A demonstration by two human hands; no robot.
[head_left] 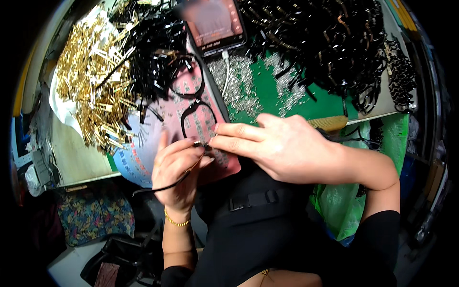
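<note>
A black eyeglass frame [196,101] stretches over the pink printed sheet in front of me, its near end at my fingertips. My left hand [176,170] pinches a thin dark eyeglass temple [167,186], whose free end sticks out to the left past my palm. A small metallic hinge part [200,143] shows between the fingertips. My right hand [282,146] reaches in from the right, its fingers pressed together around the frame's near end. The thumb and the exact grip there are hidden behind the fingers.
Gold metal strips [93,76] are heaped at the left, beside black temples [148,57]. A phone [216,26] with a white cable [226,71] stands behind. Tiny silver pieces [244,91] lie scattered on the green mat [263,79]. More black temples [330,43] pile up at the right.
</note>
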